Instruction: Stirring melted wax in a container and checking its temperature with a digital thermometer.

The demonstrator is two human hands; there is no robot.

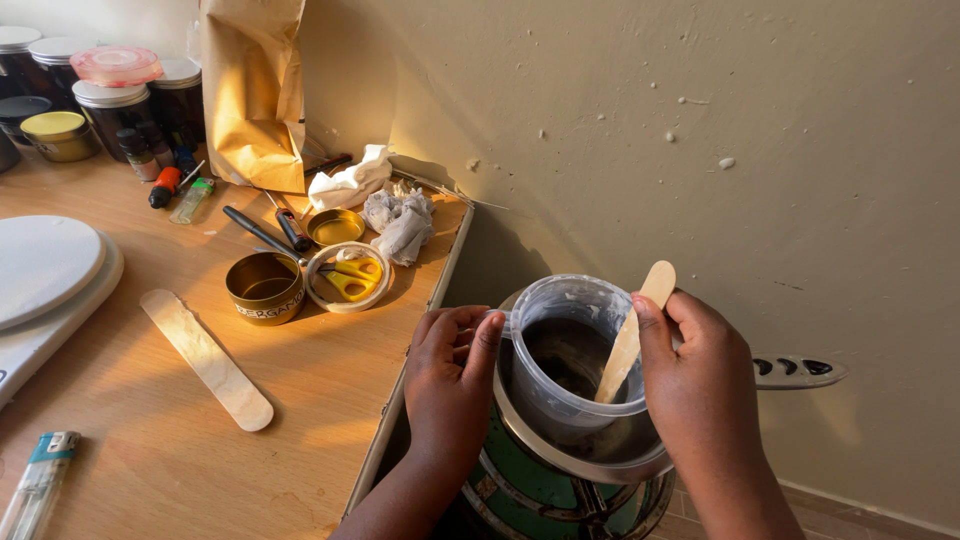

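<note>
Translucent plastic cup point(565, 345) holding dark liquid sits inside a metal pot point(590, 455) on a green stove point(530, 495), just beside the wooden desk point(300, 400) edge. Left hand point(455, 380) grips the cup's rim and handle; right hand point(695, 385) is closed around 1 wooden stick point(632, 335) dipped into the liquid. On the desk lie a second flat stick point(205, 358), a brass tin point(264, 287) and a lighter point(38, 482).

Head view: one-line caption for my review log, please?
Left hand steadies a clear plastic cup set in a metal pot while right hand dips a wooden stick into it.
</note>
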